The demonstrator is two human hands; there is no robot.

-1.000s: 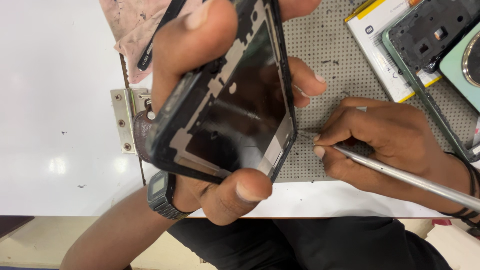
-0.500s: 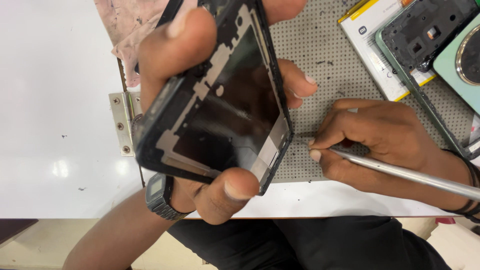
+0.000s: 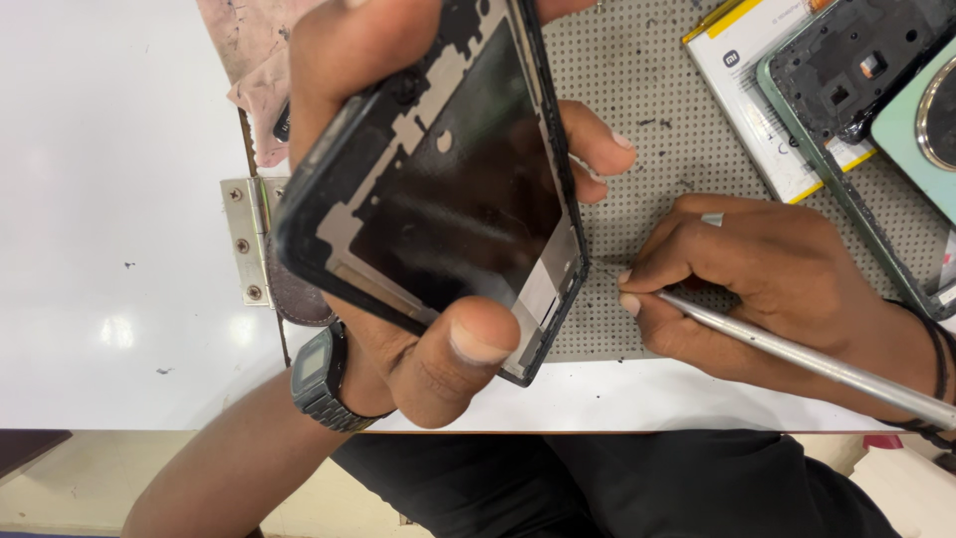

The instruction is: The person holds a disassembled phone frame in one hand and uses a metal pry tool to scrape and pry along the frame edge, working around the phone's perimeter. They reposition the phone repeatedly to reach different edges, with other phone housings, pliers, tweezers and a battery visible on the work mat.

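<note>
Fingers (image 3: 478, 349) of the left hand (image 3: 418, 329) clamp the tilted phone frame (image 3: 438, 189); right hand (image 3: 757, 289) pinches a metal tool (image 3: 797, 354).

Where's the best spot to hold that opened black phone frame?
Probably by its long side edges, as the left hand does: thumb on the near rim, fingers behind. The phone frame is thin and flat, with its open inside facing up.
</note>
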